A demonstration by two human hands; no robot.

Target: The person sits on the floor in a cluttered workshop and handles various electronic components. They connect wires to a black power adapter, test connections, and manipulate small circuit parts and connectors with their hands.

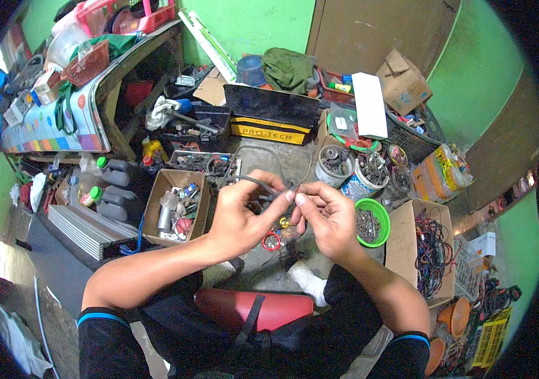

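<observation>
A dark grey cable (263,148) loops up above my hands and runs down between them. My left hand (241,211) is closed on it, thumb and fingers pinching near its end. Close beside, my right hand (327,218) is pinched at the same spot, its thumb tip almost touching the left thumb. The exact piece between the fingertips is too small to make out. Below the hands, a small red ring (271,241) shows near the floor; whether it hangs or lies there I cannot tell.
A green bowl (385,220) of small metal parts sits right of my hands, by a cardboard box (401,243) of wires. Another box (152,211) holds cans on the left, near a ribbed metal amplifier-like case (83,230). Ahead stand a black-yellow toolbox (269,131) and buckets (332,179) of hardware.
</observation>
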